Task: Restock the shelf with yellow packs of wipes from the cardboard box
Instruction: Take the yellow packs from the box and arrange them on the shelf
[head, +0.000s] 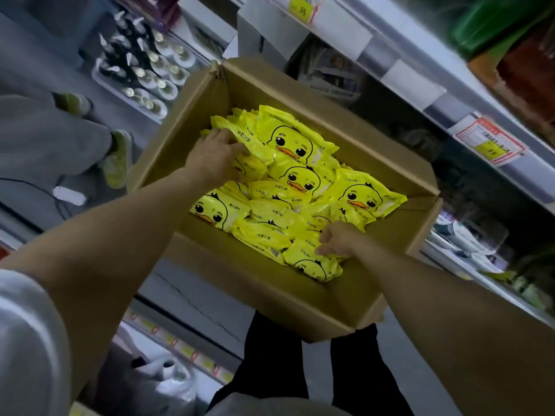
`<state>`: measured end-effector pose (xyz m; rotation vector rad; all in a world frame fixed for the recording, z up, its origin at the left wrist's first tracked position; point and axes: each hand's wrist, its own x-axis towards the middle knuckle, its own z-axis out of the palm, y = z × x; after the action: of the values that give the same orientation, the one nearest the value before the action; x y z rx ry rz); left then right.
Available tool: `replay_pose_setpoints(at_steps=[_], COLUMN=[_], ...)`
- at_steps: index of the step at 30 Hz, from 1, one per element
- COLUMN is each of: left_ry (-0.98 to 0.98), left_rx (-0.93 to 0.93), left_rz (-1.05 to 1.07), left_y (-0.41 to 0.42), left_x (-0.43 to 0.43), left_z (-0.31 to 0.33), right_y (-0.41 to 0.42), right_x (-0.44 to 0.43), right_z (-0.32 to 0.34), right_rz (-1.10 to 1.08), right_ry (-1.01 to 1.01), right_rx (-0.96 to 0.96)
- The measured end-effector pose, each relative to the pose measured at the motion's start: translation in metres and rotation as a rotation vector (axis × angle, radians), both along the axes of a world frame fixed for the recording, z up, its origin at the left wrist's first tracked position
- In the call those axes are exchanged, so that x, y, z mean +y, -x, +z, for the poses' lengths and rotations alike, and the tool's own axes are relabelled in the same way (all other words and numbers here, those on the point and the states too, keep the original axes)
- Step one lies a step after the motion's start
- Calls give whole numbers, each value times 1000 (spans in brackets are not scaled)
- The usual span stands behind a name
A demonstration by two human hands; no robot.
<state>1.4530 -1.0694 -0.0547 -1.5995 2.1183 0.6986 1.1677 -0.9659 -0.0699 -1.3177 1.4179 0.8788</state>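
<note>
An open cardboard box (324, 298) stands on the floor in front of me, filled with several yellow packs of wipes (295, 145) printed with a duck face. My left hand (214, 157) reaches into the box's far left side, and its fingers curl round a yellow pack (252, 144) there. At the near right, my right hand (338, 240) grips the top edge of another yellow pack (309, 264). The shelf (420, 94) runs along the right side of the view.
Shelf edges with yellow and red price tags (492, 144) run diagonally on the right, with dim goods underneath. Another person's legs and yellow-green shoes (117, 160) stand at the left. A tray of bottles (144, 70) sits beyond the box. My dark trousers (270, 355) are below it.
</note>
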Motion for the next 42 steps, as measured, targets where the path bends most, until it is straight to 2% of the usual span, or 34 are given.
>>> replay_pose_setpoints(at_steps=[6, 14, 19, 22, 25, 29, 32, 35, 38, 42], left_ry=[56, 180, 181, 175, 199, 153, 98, -68, -119, -75], left_rx=[-17, -41, -62, -64, -68, 26, 228, 426, 439, 427], left_rz=[-21, 63, 89, 64, 22, 111, 206, 407, 482, 497], left_y=[0, 7, 3, -4, -10, -13, -15, -13, -10, -1], left_x=[4, 10, 14, 18, 21, 20, 18, 19, 21, 26], left_z=[-12, -29, -32, -31, -26, -18, -10, 1, 6, 21], right_y=[-2, 0, -1, -4, -7, -7, -7, -9, -10, -5], right_x=[21, 31, 41, 43, 35, 20, 21, 30, 39, 35], right_z=[-20, -34, -39, -38, -35, -29, -32, -33, -27, -17], right_rz=[-9, 0, 12, -30, -155, -283, -302, -319, -203, -72], right_ry=[27, 64, 55, 88, 80, 115, 159, 138, 39, -23], right_rx=[30, 45, 42, -11, -145, -214, -163, -135, -86, -35])
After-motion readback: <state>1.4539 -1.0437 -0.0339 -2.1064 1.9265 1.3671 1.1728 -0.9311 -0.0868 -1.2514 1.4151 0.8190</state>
